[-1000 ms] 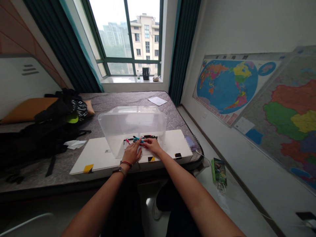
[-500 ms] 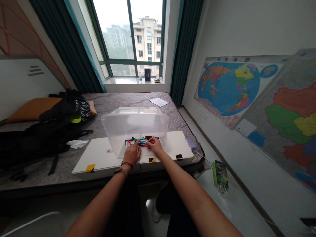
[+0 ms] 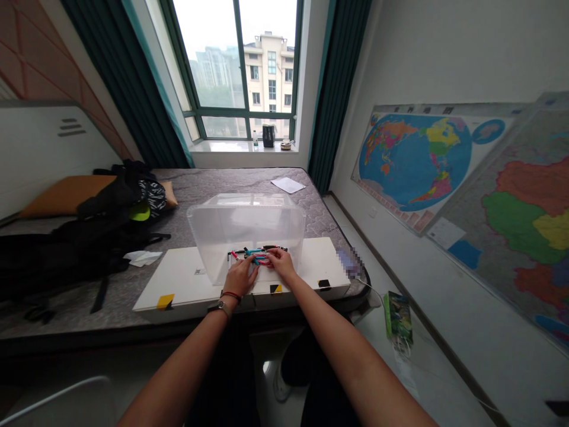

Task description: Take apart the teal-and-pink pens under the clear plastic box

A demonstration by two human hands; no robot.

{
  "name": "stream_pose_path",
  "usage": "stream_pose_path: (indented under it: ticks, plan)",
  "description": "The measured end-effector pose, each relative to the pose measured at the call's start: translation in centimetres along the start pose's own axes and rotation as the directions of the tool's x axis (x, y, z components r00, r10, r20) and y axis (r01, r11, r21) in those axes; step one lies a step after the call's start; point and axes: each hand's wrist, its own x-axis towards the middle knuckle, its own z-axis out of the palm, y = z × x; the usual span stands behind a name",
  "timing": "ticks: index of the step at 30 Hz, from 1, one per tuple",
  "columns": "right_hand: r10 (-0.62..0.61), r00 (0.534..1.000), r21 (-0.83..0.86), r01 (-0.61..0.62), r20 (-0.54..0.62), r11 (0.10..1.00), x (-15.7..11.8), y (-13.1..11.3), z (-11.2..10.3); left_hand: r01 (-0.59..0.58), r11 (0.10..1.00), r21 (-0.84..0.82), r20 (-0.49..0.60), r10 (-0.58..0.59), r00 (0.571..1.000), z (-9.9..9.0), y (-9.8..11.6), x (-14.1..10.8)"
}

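And here we are at the board: the left hand and the right hand are both down on a bundle of slim pens, black, teal and red; the bundle lies flat on a white board, right at the near side of a clear plastic box, though whether it's inside or just in front is hard to call through the plastic; its long axis runs side to side across the person, with a red tip pointing off to the left; the left hand's fingers are close together, angled up and right onto the bundle, while the right hand's fingers curl in narrow from the other side, reaching left; no telling from here whether either hand has a firm grip; a wristwatch and a red bracelet sit on the left wrist; the board rests on a grey quilted mattress, with a black backpack off to the left and a sheet of paper beyond the box; two maps cover the wall on the right.
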Motion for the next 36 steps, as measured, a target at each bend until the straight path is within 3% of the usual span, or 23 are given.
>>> stream_pose_path:
  ticks: [22,31,36]
  plan:
    - [0.016,0.997,-0.025,-0.014,0.072,1.000,-0.4,-0.8,-0.1,-0.125,0.991,-0.042,0.057,0.127,0.990,-0.1,-0.2,0.1]
    - [0.044,0.996,0.029,-0.047,0.078,0.998,-0.4,-1.1,-0.2,0.110,0.991,-0.072,-0.046,-0.113,0.992,0.7,-0.5,-0.1]
    - [0.041,0.999,0.111,-0.044,0.022,0.993,-0.6,-1.1,-0.3,0.054,0.996,-0.072,-0.025,-0.056,0.998,0.1,-0.1,0.0]
